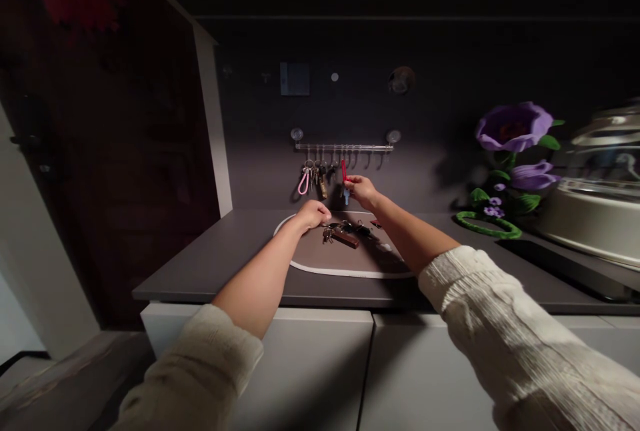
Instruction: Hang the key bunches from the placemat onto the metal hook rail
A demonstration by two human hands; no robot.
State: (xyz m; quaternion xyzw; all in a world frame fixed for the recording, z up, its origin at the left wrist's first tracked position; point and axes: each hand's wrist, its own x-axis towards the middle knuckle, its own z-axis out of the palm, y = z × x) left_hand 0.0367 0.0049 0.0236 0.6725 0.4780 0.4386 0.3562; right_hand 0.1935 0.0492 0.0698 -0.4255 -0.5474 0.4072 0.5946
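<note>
A clear hook rail (345, 147) is fixed to the dark wall. From its left half hang a pink loop keychain (303, 181) and several keys (323, 184). My right hand (361, 191) is closed on a red strap (343, 171) at the rail's middle, with a light blue key (347, 197) below it. Lower down, my left hand (315, 215) is pinched over the mat's back left part; what it grips, if anything, is too small to name. Beside it on the brown mat (310, 251) lie a brown key holder (345, 238) and more keys (363, 227).
Purple artificial flowers (515, 127) and a green ring (487, 225) stand on the counter (200, 264) at the right, near a large appliance with a clear dome (600, 197). A dark flat object (565, 271) lies in front of it. A dark door (100, 151) is at the left.
</note>
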